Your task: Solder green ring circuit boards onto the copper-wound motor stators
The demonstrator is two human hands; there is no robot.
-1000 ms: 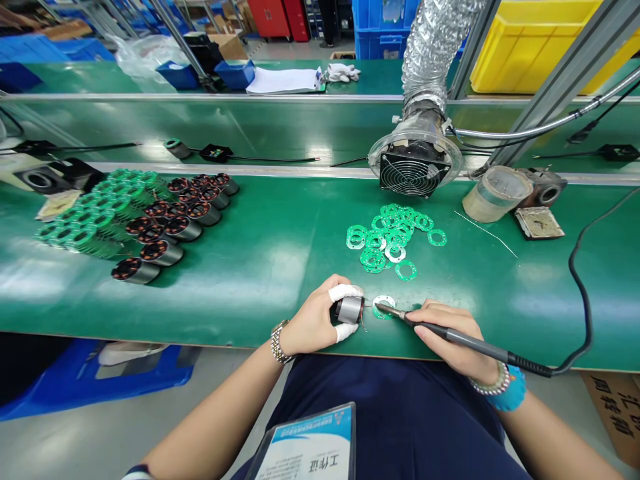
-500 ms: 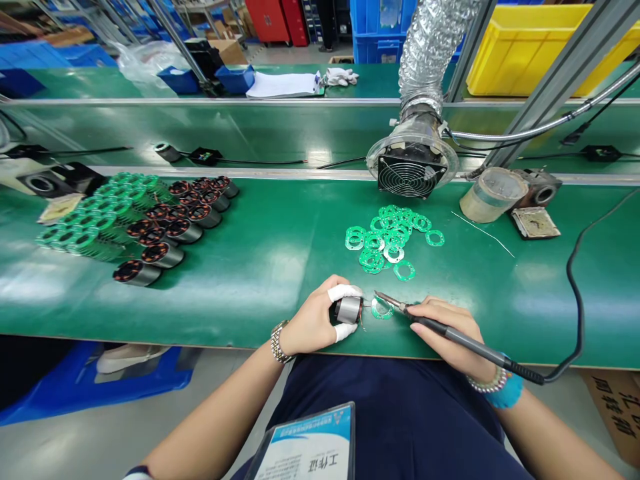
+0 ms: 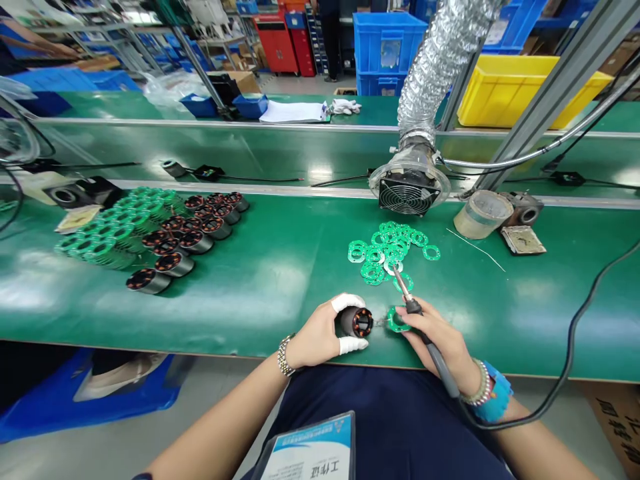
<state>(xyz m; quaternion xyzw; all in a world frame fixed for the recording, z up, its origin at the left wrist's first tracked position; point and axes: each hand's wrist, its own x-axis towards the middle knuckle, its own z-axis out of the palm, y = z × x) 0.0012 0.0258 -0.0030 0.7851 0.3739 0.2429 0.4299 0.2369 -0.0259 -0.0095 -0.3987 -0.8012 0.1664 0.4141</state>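
Near the bench's front edge, my left hand [image 3: 325, 331] grips a dark cylindrical motor coil [image 3: 356, 322] between white-covered thumb and finger; its open end with copper windings faces right. My right hand [image 3: 440, 340] holds a soldering iron [image 3: 416, 308], tip pointing up and away, and also pinches a green ring board [image 3: 396, 320] in its fingertips. Thin wires run across the small gap between coil and ring. Beyond the hands lies a loose pile of green ring boards [image 3: 395, 241], with the iron's tip over its near edge.
Rows of coils [image 3: 173, 265] and stacked green boards [image 3: 107, 230] stand at the left. A fan with a duct [image 3: 407, 193] sits behind the pile. To the right are a round container [image 3: 483, 215], a sponge tray [image 3: 523, 240], a solder wire [image 3: 477, 249] and the iron's cable [image 3: 573, 340].
The coil has turned so its winding end shows. My right hand has taken hold of the ring board and lifted it, and the iron has swung to point upward. The camera view has shifted slightly.
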